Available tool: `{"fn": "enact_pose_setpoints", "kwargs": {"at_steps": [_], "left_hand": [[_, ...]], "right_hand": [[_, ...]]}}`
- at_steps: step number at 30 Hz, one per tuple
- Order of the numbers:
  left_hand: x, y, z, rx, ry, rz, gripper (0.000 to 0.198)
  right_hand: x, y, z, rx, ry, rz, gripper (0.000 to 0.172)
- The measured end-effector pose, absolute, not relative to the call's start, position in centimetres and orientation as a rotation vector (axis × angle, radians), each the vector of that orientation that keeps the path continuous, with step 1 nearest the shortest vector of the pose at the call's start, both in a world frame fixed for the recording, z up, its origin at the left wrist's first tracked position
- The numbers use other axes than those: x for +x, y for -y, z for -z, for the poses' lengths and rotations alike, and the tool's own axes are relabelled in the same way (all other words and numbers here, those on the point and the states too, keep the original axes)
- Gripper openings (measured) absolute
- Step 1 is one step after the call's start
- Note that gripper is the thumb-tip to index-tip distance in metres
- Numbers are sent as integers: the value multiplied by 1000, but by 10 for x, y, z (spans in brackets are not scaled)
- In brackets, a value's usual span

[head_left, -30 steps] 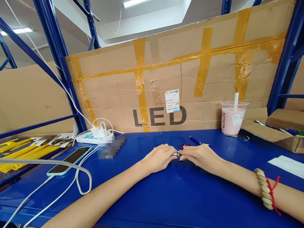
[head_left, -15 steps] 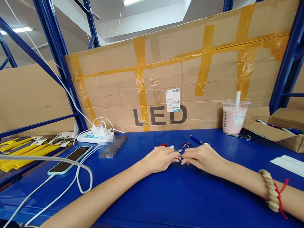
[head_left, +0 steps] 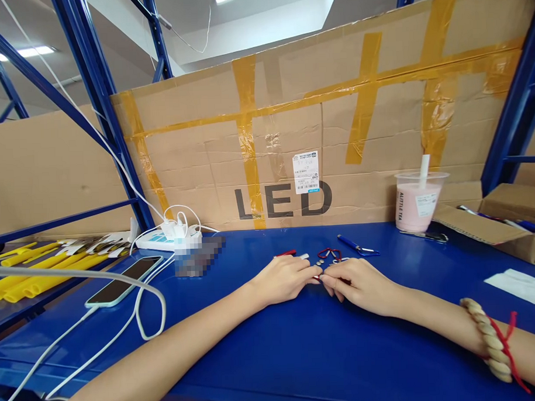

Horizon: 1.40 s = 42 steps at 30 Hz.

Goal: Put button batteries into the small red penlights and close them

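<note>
My left hand (head_left: pixel 284 280) is closed in a pinch on a small red-and-silver piece (head_left: pixel 316 278), mostly covered by the fingers. Just right of it, my right hand (head_left: pixel 362 285) is also closed, thumb and fingers together at the tips. Whatever it may grip is hidden. Behind the fingertips lie small round silvery pieces (head_left: pixel 320 262) and a thin red looped frame (head_left: pixel 329 254). A red stick-like piece (head_left: pixel 287 253) with a white end rests beyond my left hand. Past my right hand is a blue pen-like tool (head_left: pixel 350 243).
On the left are a phone (head_left: pixel 124 281), white cables and a power strip (head_left: pixel 157 240). Yellow tubes (head_left: pixel 46 275) lie farther left. A pink drink cup (head_left: pixel 419 204), a cardboard box (head_left: pixel 514 238) and white paper (head_left: pixel 520 288) are on the right. A taped cardboard sheet (head_left: pixel 196 168) stands behind.
My right hand has drawn slightly rightward, so the fingertips now show a small gap. The red-and-silver piece stays at my left fingertips. The view has shifted slightly.
</note>
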State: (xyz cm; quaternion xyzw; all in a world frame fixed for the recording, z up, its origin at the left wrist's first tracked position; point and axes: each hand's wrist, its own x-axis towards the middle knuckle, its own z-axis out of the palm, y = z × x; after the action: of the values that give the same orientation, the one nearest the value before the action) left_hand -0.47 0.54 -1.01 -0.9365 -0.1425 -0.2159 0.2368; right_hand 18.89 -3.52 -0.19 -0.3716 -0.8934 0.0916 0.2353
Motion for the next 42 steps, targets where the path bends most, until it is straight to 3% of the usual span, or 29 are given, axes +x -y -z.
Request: {"fn": "enact_pose_setpoints", "kwargs": {"at_steps": [9,22,26,35,42], "left_hand": [[-3,-4,10,-2592,489,700,26],[-1,-3,9,-2562,575,659,22],[0,-2,7,-2585,649,655,22],[0,0,5,-2654,865,828,21],[-1,2,3,-2681,824,840,21]], "right_hand": [[185,30,7,-1103,2144,-865,46],[185,27,8,-1104,2109,-897,45],[185,27,5,-1168,2170,-778,45],[193,25,0,-1196,2139,129,30],[196,25,3,-1054,2047,340,29]]}}
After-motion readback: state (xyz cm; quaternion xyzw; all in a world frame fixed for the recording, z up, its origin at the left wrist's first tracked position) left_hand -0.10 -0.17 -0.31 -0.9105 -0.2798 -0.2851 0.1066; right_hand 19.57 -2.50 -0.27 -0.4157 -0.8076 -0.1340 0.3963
